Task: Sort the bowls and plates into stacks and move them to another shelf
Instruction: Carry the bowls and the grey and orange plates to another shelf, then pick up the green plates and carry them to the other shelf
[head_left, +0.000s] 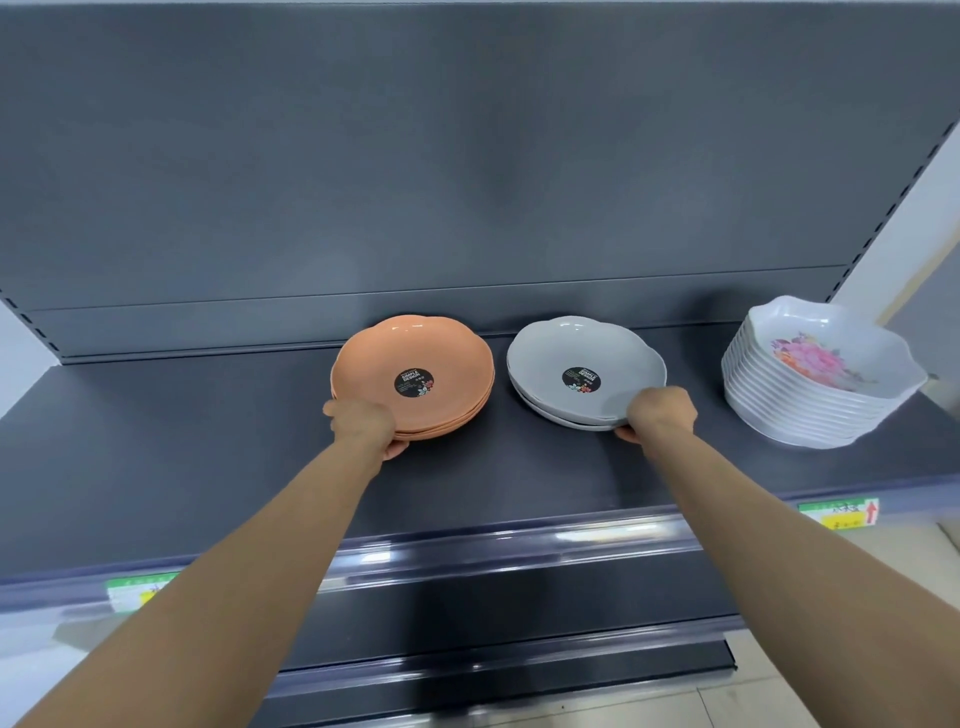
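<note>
on the dark shelf (182, 467) your left grip (363, 423) clasps the orange plastic plate stack (415, 358), your right grip (660, 410) the grey plate stack (571, 348).

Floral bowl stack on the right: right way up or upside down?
Right way up. The floral bowl stack shows the top bowl's open inside with its pink flower print, rims nested below.

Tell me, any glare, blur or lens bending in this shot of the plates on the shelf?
Head view: wide-angle bending bows the shelf; glare streaks run along the clear price rail; orange plates and grey plates look sharp; the left hand is slightly smeared.
</note>
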